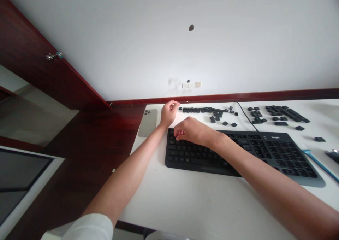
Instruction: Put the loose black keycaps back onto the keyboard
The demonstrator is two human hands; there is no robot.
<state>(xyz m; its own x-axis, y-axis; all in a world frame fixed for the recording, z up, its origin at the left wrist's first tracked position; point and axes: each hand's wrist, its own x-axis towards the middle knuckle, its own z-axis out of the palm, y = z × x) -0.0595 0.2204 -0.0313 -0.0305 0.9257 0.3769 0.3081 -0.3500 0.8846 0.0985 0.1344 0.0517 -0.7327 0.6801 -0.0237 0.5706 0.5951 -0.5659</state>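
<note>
A black keyboard [265, 151] lies on the white table [185, 204]. My right hand [192, 130] rests over the keyboard's upper left corner with its fingers curled down onto the keys there; anything in them is hidden. My left hand [168, 112] hovers just beyond the keyboard's left end, fingers pinched together at the left end of a row of loose black keycaps [201, 110]. What the pinch holds is too small to see. More loose keycaps [284, 112] lie further right.
A grey phone [147, 122] lies face down left of my left hand. The keyboard's black cable [245, 114] runs back toward the wall. A blue-handled tool [319, 164] lies at the right edge. A dark wooden cabinet [47, 74] stands to the left.
</note>
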